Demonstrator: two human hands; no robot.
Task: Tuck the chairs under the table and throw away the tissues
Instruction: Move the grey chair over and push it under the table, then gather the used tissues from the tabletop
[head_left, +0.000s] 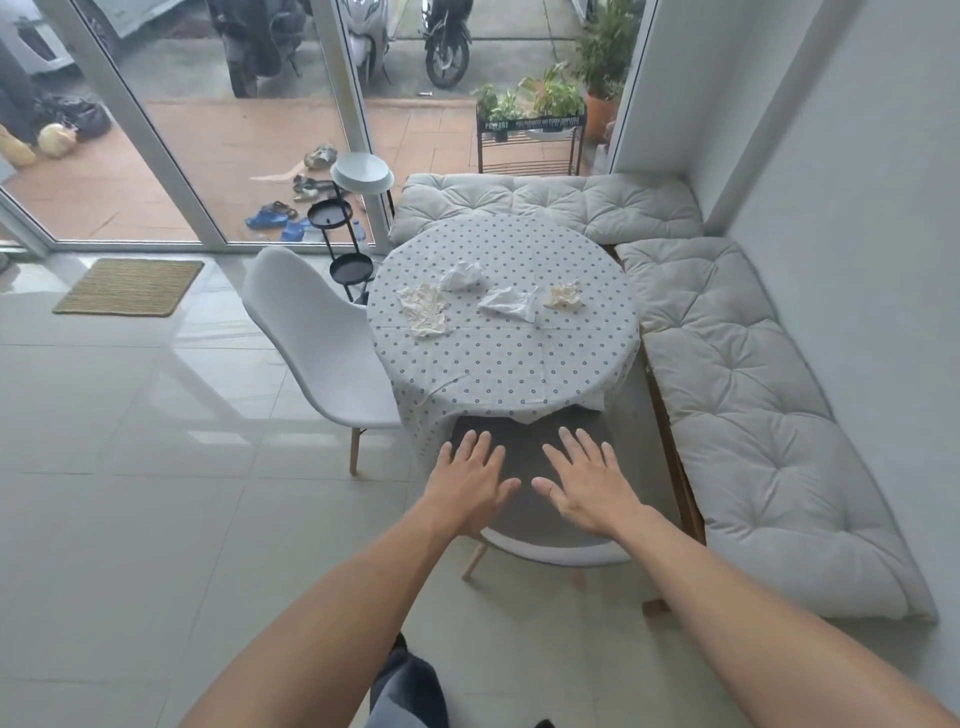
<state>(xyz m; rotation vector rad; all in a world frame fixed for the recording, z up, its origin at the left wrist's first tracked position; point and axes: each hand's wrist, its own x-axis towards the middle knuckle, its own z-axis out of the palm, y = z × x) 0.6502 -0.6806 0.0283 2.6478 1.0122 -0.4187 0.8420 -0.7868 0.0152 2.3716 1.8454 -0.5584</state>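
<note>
Grey chair (524, 499) sits half under the surface (498, 364); your left hand (470, 486) and right hand (589, 488) hover flat, fingers spread, holding nothing. Push evenly, straight in. Tissues (506, 304) wait on top.

Grey cushions (550, 200) line an L-shaped bench along two walls. Woven doormat (129, 287) on tiled floor near glass doors (218, 119). Black tiered stand (343, 244) just inside the glass. Outside: shoes (291, 208), plant rack (531, 136), parked motorbikes (447, 41).
</note>
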